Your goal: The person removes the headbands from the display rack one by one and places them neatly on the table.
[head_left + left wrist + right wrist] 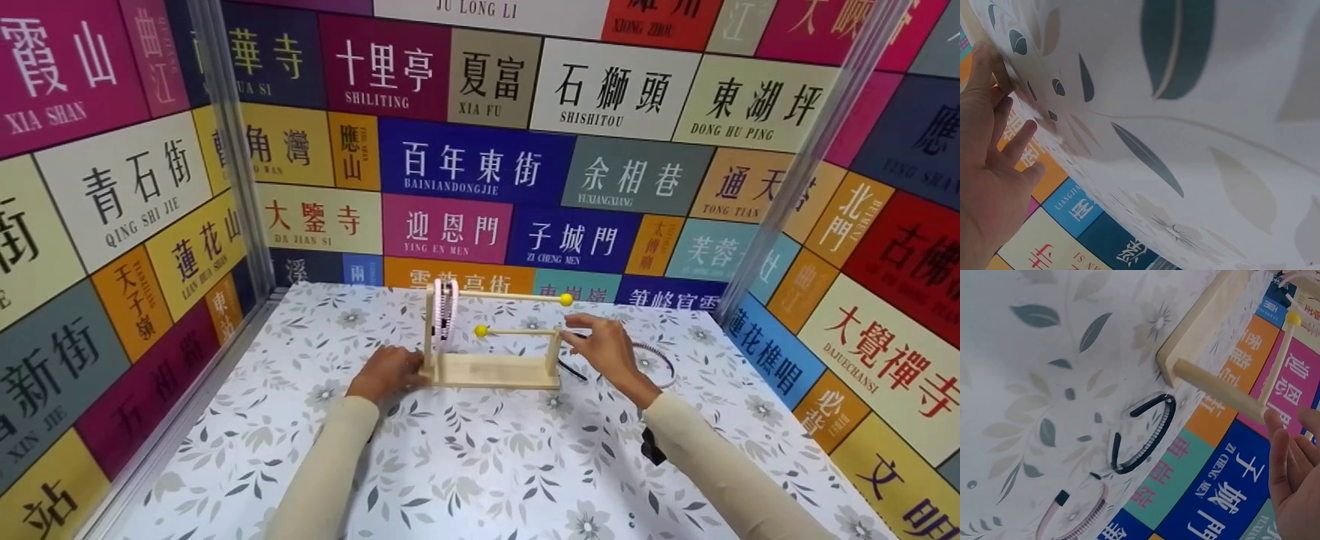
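Note:
A small wooden headband stand has two posts and two rods tipped with yellow balls. Pale pink headbands hang on the upper rod, near the taller left post. My left hand holds the left end of the base; the left wrist view shows thumb and index finger at the wood, the other fingers loose. Beside the top of the short right post is my right hand, a fingertip touching it or very near. Its fingers are slightly bent, with nothing held between them.
On the floral tabletop, right of the stand, lie a black headband and a pinkish one with dark ends. Walls with coloured Chinese sign panels and metal corner posts surround the table.

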The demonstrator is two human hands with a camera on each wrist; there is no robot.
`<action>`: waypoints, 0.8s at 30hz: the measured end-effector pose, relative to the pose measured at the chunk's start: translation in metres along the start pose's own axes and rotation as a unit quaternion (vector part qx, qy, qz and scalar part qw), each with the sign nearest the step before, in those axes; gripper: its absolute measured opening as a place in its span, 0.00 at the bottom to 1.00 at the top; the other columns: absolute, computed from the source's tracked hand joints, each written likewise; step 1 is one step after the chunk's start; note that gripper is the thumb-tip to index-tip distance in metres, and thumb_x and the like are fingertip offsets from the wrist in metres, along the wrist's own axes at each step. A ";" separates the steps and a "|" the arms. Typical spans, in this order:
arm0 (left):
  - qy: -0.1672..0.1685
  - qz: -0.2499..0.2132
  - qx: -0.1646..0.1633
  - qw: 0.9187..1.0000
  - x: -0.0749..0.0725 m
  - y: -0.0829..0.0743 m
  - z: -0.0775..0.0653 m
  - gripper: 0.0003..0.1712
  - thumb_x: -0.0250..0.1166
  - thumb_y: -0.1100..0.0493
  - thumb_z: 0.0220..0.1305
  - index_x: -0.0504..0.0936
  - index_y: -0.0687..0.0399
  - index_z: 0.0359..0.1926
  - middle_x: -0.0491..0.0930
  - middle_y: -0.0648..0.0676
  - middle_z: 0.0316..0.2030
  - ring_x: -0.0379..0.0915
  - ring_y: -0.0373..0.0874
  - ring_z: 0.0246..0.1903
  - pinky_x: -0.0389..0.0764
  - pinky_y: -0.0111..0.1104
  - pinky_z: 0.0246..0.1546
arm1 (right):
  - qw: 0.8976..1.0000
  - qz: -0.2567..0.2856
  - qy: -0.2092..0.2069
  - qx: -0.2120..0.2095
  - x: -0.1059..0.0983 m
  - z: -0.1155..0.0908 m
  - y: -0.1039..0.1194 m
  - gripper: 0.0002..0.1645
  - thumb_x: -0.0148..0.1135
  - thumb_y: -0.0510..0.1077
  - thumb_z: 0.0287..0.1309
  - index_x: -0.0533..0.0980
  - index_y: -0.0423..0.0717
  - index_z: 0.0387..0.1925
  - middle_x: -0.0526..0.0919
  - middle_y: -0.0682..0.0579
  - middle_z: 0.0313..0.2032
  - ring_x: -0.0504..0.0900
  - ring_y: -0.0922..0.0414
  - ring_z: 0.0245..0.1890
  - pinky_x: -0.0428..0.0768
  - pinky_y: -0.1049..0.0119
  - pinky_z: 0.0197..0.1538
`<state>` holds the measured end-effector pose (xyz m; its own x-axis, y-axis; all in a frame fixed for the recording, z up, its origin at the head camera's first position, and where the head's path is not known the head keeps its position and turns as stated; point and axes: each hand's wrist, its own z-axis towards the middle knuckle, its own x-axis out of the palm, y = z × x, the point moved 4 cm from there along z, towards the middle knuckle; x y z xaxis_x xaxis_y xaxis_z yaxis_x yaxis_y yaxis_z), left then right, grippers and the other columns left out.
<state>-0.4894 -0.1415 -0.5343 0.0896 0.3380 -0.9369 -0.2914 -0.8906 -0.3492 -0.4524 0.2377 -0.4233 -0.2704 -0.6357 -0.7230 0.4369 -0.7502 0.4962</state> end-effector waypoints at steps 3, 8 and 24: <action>0.000 0.006 -0.003 1.000 -0.001 -0.001 -0.002 0.19 0.76 0.48 0.62 0.87 0.45 0.52 0.89 0.49 0.45 0.79 0.46 0.40 0.77 0.46 0.56 | 1.000 0.010 0.002 -0.012 0.006 0.003 0.009 0.21 0.72 0.48 0.66 0.84 0.47 0.57 0.90 0.48 0.49 0.89 0.56 0.24 0.59 0.70 0.14; 0.007 -0.004 -0.014 1.000 -0.002 -0.002 -0.004 0.20 0.75 0.46 0.63 0.87 0.43 0.54 0.88 0.48 0.45 0.78 0.45 0.41 0.77 0.46 0.58 | 0.999 0.023 0.008 -0.023 0.017 0.004 0.021 0.20 0.73 0.48 0.65 0.85 0.49 0.56 0.90 0.49 0.49 0.89 0.56 0.26 0.65 0.69 0.15; 0.010 -0.008 -0.020 1.000 -0.001 0.000 0.000 0.20 0.76 0.45 0.61 0.87 0.41 0.53 0.88 0.46 0.45 0.77 0.42 0.39 0.77 0.44 0.57 | 0.998 0.029 0.025 -0.057 0.055 0.011 0.057 0.19 0.74 0.50 0.63 0.87 0.50 0.53 0.91 0.50 0.46 0.88 0.57 0.23 0.69 0.70 0.15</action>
<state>-0.4897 -0.1414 -0.5336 0.1129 0.3460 -0.9314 -0.2508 -0.8971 -0.3637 -0.4514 0.1580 -0.4291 -0.1996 -0.6655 -0.7192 0.5461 -0.6850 0.4823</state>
